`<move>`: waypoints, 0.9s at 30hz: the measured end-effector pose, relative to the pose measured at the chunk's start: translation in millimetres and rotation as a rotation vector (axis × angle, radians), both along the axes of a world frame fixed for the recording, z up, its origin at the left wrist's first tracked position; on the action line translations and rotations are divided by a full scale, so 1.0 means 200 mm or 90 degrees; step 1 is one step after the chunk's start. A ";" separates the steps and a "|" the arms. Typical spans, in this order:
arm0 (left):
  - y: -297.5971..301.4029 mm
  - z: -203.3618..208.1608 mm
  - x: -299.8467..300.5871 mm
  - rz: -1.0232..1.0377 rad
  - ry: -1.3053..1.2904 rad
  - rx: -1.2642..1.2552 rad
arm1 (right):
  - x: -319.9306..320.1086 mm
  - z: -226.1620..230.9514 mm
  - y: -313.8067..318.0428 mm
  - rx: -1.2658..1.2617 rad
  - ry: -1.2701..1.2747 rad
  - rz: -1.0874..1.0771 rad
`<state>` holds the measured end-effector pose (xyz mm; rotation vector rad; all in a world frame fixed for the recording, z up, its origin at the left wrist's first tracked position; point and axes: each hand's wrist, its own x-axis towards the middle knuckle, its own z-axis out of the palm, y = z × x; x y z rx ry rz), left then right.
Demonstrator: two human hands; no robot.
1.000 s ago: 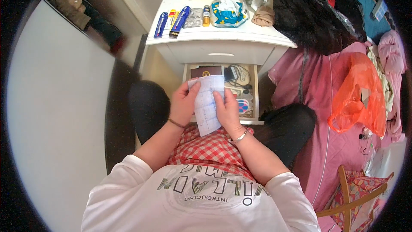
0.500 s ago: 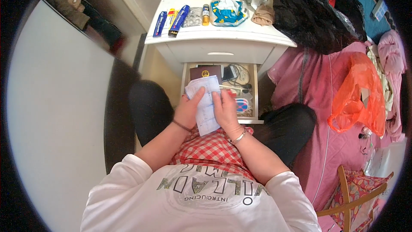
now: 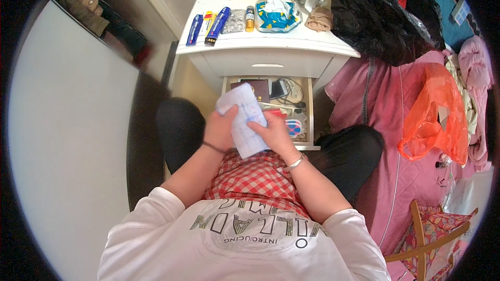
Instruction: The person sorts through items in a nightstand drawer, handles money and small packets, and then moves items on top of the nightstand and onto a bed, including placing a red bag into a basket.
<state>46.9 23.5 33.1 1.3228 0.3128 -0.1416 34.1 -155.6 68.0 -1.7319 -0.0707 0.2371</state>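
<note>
A folded sheet of white paper (image 3: 245,117) with faint bluish print is held over my lap, tilted toward the left at its top. My left hand (image 3: 220,126) grips its left edge, thumb across the front. On the opposite edge, my right hand (image 3: 274,132) pinches it, thumb lying on the face of the sheet. Behind the paper an open drawer (image 3: 311,114) holds a dark maroon booklet (image 3: 259,89), partly covered by the sheet, a phone (image 3: 278,89), a coiled cable (image 3: 295,89) and a blue and pink oval item (image 3: 294,127).
On the white nightstand top (image 3: 224,41) lie blue boxes (image 3: 217,26), a small orange-labelled bottle (image 3: 250,19) and a blue tissue pack (image 3: 277,14). A black plastic bag (image 3: 383,15) and a red plastic bag (image 3: 437,117) rest on the pink bedding (image 3: 377,171) to the right.
The paper has shifted slightly left and up, tilting further left. My left hand moved left with it, and my right thumb now lies further across the sheet.
</note>
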 end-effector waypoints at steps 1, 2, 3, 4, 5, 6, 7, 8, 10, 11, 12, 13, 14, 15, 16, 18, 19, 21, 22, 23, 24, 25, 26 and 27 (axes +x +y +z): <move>-0.04 0.12 0.02 -0.015 -0.097 0.027 | 0.01 -0.01 -0.02 -0.001 0.001 -0.005; -0.08 0.24 0.02 0.070 0.079 -0.245 | 0.01 -0.02 -0.05 0.026 0.089 0.011; -0.07 0.24 0.03 0.071 0.076 -0.245 | 0.02 -0.02 -0.05 0.056 0.174 0.034; -0.05 0.24 0.03 0.103 0.065 -0.288 | 0.03 -0.02 -0.06 0.057 0.171 0.036; -0.04 0.24 0.04 0.134 0.054 -0.331 | 0.04 -0.04 -0.07 0.078 0.207 0.018; -0.03 0.21 0.04 0.136 0.052 -0.331 | 0.05 -0.04 -0.07 0.098 0.243 0.000; -0.03 0.18 0.04 0.141 0.047 -0.374 | 0.05 -0.04 -0.05 0.098 0.242 0.002; -0.02 0.15 0.03 0.147 0.043 -0.417 | 0.03 -0.04 -0.03 0.279 0.228 -0.024; -0.08 0.17 0.02 0.151 0.022 -0.400 | 0.00 -0.05 0.00 0.457 0.212 -0.054; -0.09 0.17 0.01 0.157 0.000 -0.383 | -0.02 -0.07 0.02 0.432 0.187 -0.051; -0.10 0.16 0.00 0.157 0.002 -0.384 | -0.02 -0.08 0.02 0.406 0.162 -0.048; -0.10 0.16 -0.01 0.114 -0.039 -0.266 | -0.02 -0.09 0.02 0.405 0.163 -0.050; -0.09 0.16 -0.02 0.070 -0.078 -0.147 | -0.01 -0.11 0.00 0.358 0.175 -0.069; -0.06 0.16 -0.02 0.071 -0.076 -0.146 | 0.01 -0.09 -0.01 0.312 0.187 -0.087; -0.01 0.17 -0.01 0.022 -0.070 -0.096 | 0.04 -0.08 -0.04 0.266 0.184 -0.095; 0.03 0.24 -0.01 0.017 0.058 -0.266 | 0.06 -0.05 -0.10 0.314 0.157 -0.120; 0.09 0.25 -0.01 0.017 0.059 -0.264 | 0.08 -0.03 -0.12 0.319 0.168 -0.118; 0.18 0.27 -0.02 -0.193 0.090 -0.233 | 0.08 -0.01 -0.14 0.332 0.170 -0.075; 0.18 0.29 -0.03 -0.212 0.102 -0.247 | 0.08 0.00 -0.15 0.342 0.170 -0.031; 0.17 0.29 -0.04 -0.212 0.103 -0.247 | 0.07 0.01 -0.14 0.342 0.170 -0.031; 0.15 0.29 -0.05 -0.224 0.118 -0.230 | 0.06 0.01 -0.13 0.305 0.165 -0.020; 0.11 0.30 -0.06 -0.237 0.132 -0.214 | 0.05 0.02 -0.12 0.267 0.160 -0.010; 0.08 0.31 -0.07 -0.212 0.141 -0.184 | 0.05 -0.03 -0.11 0.239 0.122 -0.014; 0.08 0.28 -0.08 -0.209 0.141 -0.186 | 0.05 -0.02 -0.11 0.236 0.124 -0.011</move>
